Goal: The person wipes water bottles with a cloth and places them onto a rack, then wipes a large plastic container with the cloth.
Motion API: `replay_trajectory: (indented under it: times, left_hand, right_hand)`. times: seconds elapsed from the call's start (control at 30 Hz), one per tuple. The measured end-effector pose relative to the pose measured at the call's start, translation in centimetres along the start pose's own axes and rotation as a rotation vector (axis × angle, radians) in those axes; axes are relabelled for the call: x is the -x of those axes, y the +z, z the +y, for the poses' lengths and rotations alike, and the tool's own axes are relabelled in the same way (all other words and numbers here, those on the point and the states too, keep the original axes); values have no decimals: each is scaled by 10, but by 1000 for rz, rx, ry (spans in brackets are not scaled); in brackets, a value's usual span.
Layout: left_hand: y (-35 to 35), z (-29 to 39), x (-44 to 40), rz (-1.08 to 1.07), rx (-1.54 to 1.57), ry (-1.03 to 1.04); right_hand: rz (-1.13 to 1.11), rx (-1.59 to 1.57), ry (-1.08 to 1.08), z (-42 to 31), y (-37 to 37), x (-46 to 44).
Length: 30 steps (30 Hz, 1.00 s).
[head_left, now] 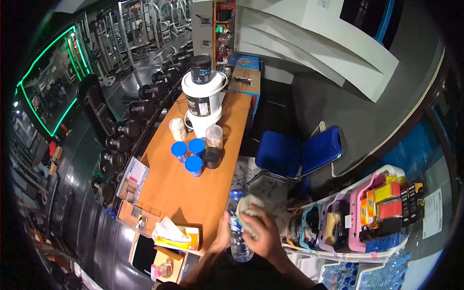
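Note:
A clear plastic bottle with a blue cap [236,194] is held upright over the near right edge of the wooden table [179,193]. My left hand [223,233] is wrapped round the bottle's left side. In my right hand [263,233] is a pale cloth [250,205], pressed against the bottle's upper right side. The cloth is slightly blurred, and it hides part of the bottle. A yellow tissue box [180,237] stands on the table, left of my left hand.
Blue-lidded jars [194,166], a black-lidded jar [211,157] and white buckets [205,89] stand farther back. A blue chair [278,153] is to the right. Baskets of goods [357,217] and many bottles [343,274] lie at lower right. Dumbbells [128,128] line the left.

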<state>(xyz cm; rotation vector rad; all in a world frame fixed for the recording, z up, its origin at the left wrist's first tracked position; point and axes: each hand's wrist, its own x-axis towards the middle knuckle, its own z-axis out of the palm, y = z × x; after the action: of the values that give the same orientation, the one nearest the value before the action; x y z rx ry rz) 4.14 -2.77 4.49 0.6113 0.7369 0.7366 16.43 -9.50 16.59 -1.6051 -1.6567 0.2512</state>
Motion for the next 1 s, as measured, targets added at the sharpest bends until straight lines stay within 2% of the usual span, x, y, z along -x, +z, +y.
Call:
replay_trajectory:
  times: [0.03,0.1,0.13,0.2,0.23,0.3,0.33,0.43,0.47,0.5,0.57,0.67,0.7,0.77,0.9,0.93,0.97,1.0]
  left_hand:
    - [26,23,4,17,232,-13]
    - [15,31,-11,6,309,-14]
    - [16,39,-17,44,230,-18]
    - [7,49,-25,-67,235,-17]
    - [5,52,-29,-138,260,-13]
    - [10,53,-38,-110,257,-9]
    - [14,51,-42,-93,258,-6]
    - [27,37,-53,-40,340,-49]
    - [29,32,-52,-108,348,-126]
    - [30,28,-49,-241,248,-109]
    - [32,21,-40,-316,99,-199]
    - [25,-9,-48,-204,42,-110]
    - [29,-2,-42,-241,161,-201]
    - [45,13,-39,-51,159,-173]
    - [27,34,-53,-107,351,-138]
    - [34,38,-56,74,285,25]
    - [32,48,-51,-12,262,23]
    - [26,47,-56,26,283,33]
  right_hand:
    - [-41,-46,10,1,2,11]
    - [-121,-142,28,4,5,30]
    - [-167,-155,20,9,5,38]
    - [-253,-178,6,24,0,51]
    - [-274,-281,28,34,-5,55]
    - [-319,-485,65,55,-14,57]
    - [-271,-597,139,61,-17,57]
    - [106,-592,131,68,-16,36]
    - [211,-552,106,70,-16,25]
    - [232,-463,79,71,-18,7]
    - [267,-292,27,70,-21,-26]
    - [20,-74,59,55,-23,-48]
    - [-19,-47,29,56,-21,-45]
    - [-98,11,-34,59,-15,-31]
    - [-254,-155,-77,45,-10,9]
    - [-306,-245,-87,46,-13,12]
    - [-357,-334,-94,47,-19,15]
    - [-407,-425,-97,50,-24,20]
